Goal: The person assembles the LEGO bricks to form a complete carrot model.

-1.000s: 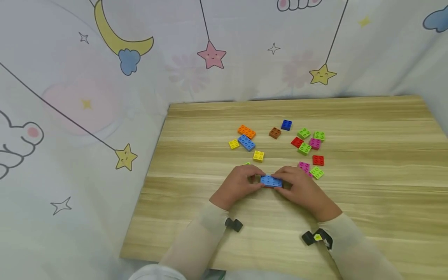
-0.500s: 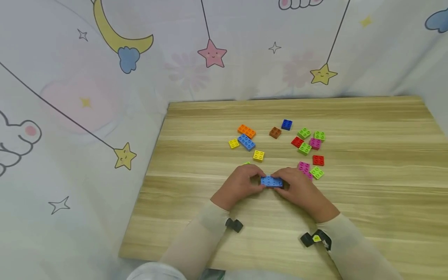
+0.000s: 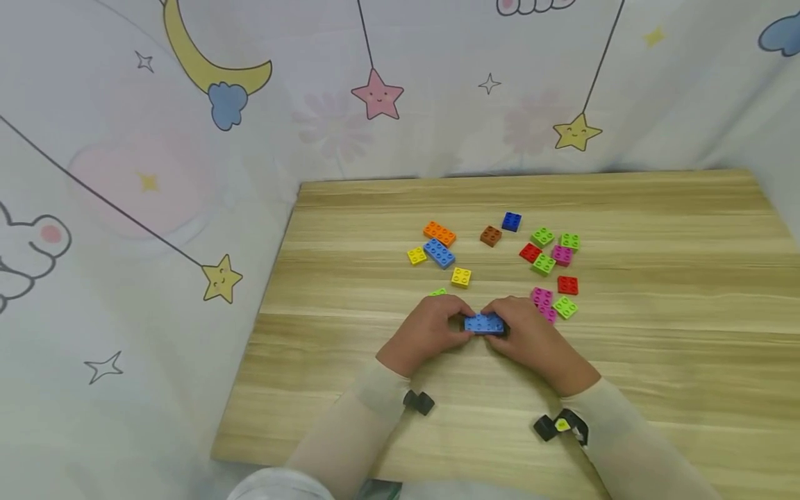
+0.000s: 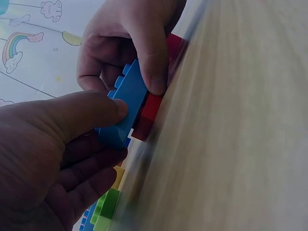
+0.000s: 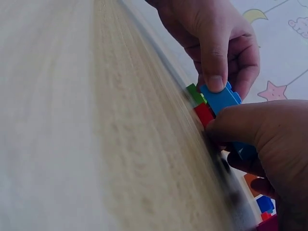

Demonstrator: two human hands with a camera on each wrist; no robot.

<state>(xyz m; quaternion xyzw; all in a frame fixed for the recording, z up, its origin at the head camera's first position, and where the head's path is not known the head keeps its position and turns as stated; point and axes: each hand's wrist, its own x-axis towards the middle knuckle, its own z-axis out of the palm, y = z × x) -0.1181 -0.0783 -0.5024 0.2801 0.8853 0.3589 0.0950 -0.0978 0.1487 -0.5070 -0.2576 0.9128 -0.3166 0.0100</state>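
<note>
In front of the person, both hands hold a long blue toy brick (image 3: 483, 323) low over the table, studs up. My left hand (image 3: 425, 326) pinches its left end between thumb and fingers. The right hand (image 3: 531, 330) grips the other end, its thumb (image 4: 157, 79) lying along the side. A red brick (image 4: 149, 115) sits beneath the blue one, with a narrow dark gap showing between them in the left wrist view. In the right wrist view the right thumb reaches the red brick (image 5: 204, 113). Magenta bricks (image 3: 542, 298) lie just beyond the right hand.
Loose bricks lie farther back on the wooden table (image 3: 350, 292): orange (image 3: 440, 232), blue (image 3: 439, 253), yellow (image 3: 461, 278), brown (image 3: 491, 236), dark blue (image 3: 511, 221), red (image 3: 567, 285) and several green (image 3: 543, 264). A printed curtain (image 3: 437, 146) hangs behind the table.
The right hand has shifted slightly left along the blue brick. The red edge seen below it one second ago no longer shows in the head view. The left hand stays nearly still.
</note>
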